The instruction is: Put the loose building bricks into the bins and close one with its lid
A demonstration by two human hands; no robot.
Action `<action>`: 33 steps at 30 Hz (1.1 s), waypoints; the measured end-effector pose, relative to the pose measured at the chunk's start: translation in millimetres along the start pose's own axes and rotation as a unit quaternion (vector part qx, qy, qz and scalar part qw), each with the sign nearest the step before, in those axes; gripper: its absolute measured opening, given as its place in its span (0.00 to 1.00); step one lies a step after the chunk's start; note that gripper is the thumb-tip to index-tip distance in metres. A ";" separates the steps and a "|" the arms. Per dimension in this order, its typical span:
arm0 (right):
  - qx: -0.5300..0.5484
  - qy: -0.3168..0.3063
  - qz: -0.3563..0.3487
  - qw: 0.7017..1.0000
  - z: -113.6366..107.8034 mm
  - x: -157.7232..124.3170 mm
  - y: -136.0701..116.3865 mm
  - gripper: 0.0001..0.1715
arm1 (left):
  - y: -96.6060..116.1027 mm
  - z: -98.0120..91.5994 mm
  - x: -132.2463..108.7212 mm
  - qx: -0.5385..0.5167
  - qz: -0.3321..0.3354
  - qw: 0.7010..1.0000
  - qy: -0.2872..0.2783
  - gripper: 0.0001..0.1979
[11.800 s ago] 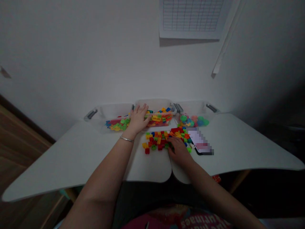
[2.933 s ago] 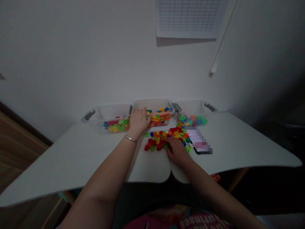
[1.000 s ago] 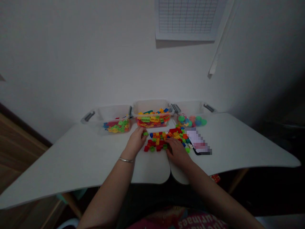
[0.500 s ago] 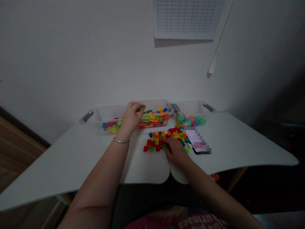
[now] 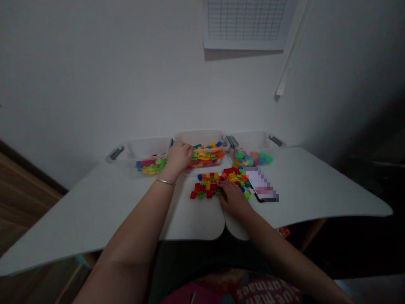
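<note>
A pile of small coloured building bricks (image 5: 218, 182) lies on the white table (image 5: 95, 207) in front of me. Behind it stand three clear plastic bins: the left bin (image 5: 142, 148), the middle bin (image 5: 202, 138) and the right bin (image 5: 253, 140). My left hand (image 5: 177, 158), with a bracelet at the wrist, rests at the middle bin's left front edge with its fingers curled; what they hold is hidden. Resting palm-down on the near edge of the pile, my right hand (image 5: 233, 198) has its fingers among the bricks.
A phone (image 5: 262, 189) lies on the table right of the pile. The left bin holds green, yellow and red pieces, the right bin round green, blue and pink pieces. A gridded sheet (image 5: 245, 23) hangs on the wall. The table's near edge has a notch at my body.
My left hand took a green brick from the pile's left edge, lifted it over the middle bin, and has now come down onto that bin's front left edge. My right hand barely moved.
</note>
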State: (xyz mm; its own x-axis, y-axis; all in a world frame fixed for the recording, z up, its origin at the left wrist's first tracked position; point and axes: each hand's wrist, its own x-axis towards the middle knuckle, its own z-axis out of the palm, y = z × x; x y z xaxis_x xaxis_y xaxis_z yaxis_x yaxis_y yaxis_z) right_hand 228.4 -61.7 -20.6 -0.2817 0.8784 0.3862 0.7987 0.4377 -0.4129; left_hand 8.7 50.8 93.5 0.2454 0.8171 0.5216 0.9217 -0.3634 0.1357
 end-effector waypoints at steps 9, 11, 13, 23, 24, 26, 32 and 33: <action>0.003 -0.004 0.008 1.000 0.0 0.8 -0.8 0.25 | -5.9 -3.7 -10.5 -0.047 0.061 0.997 0.007 0.20; 0.003 -0.002 0.008 1.000 0.4 1.0 -0.6 0.25 | -6.9 -9.6 -12.2 -0.076 0.060 0.995 0.019 0.20; 0.002 0.002 0.006 1.000 1.3 1.1 -0.2 0.25 | -5.3 -16.8 -15.5 -0.090 0.063 0.993 0.045 0.20; -0.002 0.013 -0.008 1.000 2.9 1.8 0.2 0.24 | -5.4 -13.2 -57.1 -0.077 0.034 0.988 -0.126 0.09; 0.000 0.014 -0.008 1.000 3.1 1.8 0.5 0.24 | -8.2 -8.4 -62.1 -0.087 0.040 0.979 -0.180 0.11; 0.004 0.016 -0.007 1.000 3.7 1.6 0.9 0.24 | -12.4 1.4 -71.7 -0.103 0.045 0.956 -0.271 0.14; 0.000 0.015 -0.002 1.000 4.5 1.1 0.5 0.24 | -9.9 24.4 -88.2 -0.069 0.042 0.945 -0.318 0.17; -0.002 0.013 -0.002 1.000 4.1 1.1 0.1 0.24 | -8.8 27.1 -88.8 -0.059 0.046 0.948 -0.309 0.16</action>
State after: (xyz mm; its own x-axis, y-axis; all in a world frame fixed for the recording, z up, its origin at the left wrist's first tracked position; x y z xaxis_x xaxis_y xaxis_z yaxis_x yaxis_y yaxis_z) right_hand 226.0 -59.8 -23.6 -0.2715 0.8715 0.4084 0.7995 0.4404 -0.4085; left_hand -13.1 -6.4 23.2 0.4851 0.8728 -0.0533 0.8574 -0.4628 0.2253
